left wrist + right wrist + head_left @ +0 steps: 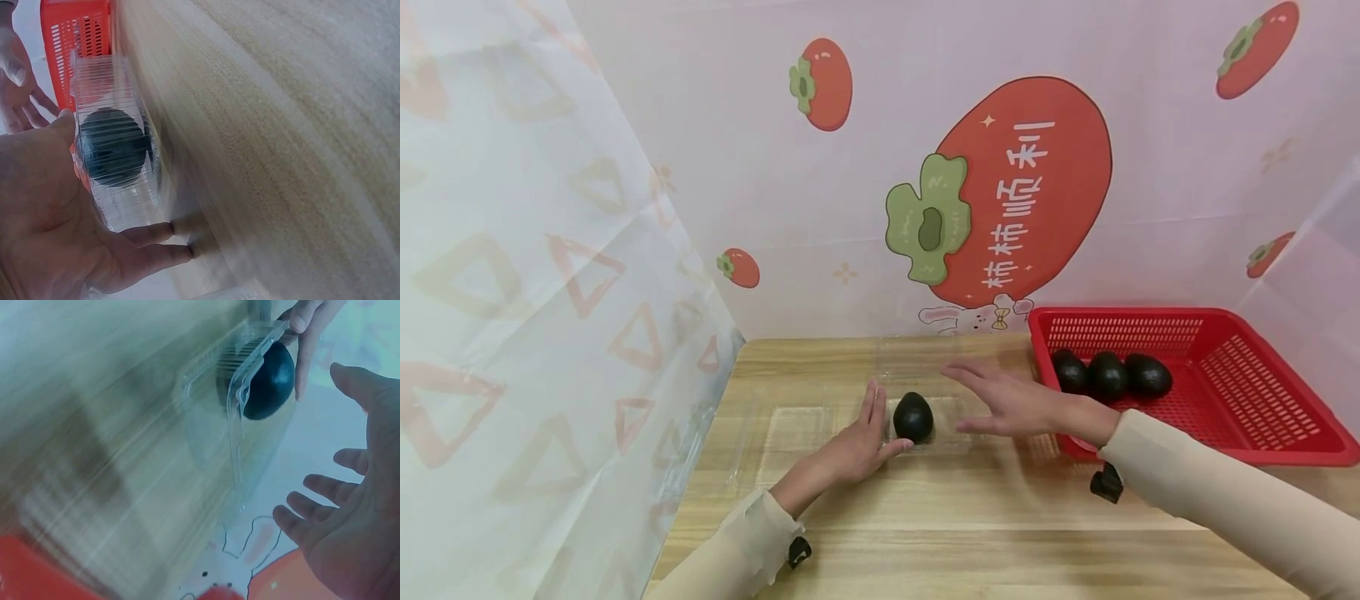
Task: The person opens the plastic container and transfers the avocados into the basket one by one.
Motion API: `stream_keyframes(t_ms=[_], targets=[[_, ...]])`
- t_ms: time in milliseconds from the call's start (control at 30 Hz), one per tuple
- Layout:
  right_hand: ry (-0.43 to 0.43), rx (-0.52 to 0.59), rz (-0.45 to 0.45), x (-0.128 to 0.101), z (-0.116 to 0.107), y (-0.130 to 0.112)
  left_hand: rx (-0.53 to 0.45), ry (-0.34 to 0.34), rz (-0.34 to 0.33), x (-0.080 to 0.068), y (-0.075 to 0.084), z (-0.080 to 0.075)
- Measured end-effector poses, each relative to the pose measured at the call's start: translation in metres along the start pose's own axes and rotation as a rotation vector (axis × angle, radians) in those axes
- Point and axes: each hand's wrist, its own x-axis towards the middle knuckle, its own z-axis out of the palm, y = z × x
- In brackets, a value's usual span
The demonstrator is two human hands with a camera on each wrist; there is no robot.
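Left hand [850,450]: fingers straight, grip open, resting against the left side of the clear plastic box [925,417].
Right hand [1015,404]: fingers spread, grip open, holding nothing, hovering just right of the box.
Dark avocado [913,417]: inside the box, on the tabletop [970,533].
Red basket [1262,433]: right side, holding 3 avocados [1108,375].

Dark green-black avocado [913,416] sitting in clear ribbed clamshell [925,433]. Red perforated basket [1262,392] holding three more dark ones. Surface [970,517] showing light wood grain; backdrop [1000,192] showing red persimmon print on pale pink.
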Motion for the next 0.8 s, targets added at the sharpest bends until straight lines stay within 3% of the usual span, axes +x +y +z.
stream_keyframes(t_ms=[800], targets=[[-0.058,0.036,0.018,0.024,0.017,-0.011,0.006,0.021,0.021,0.0,-0.002,0.001]])
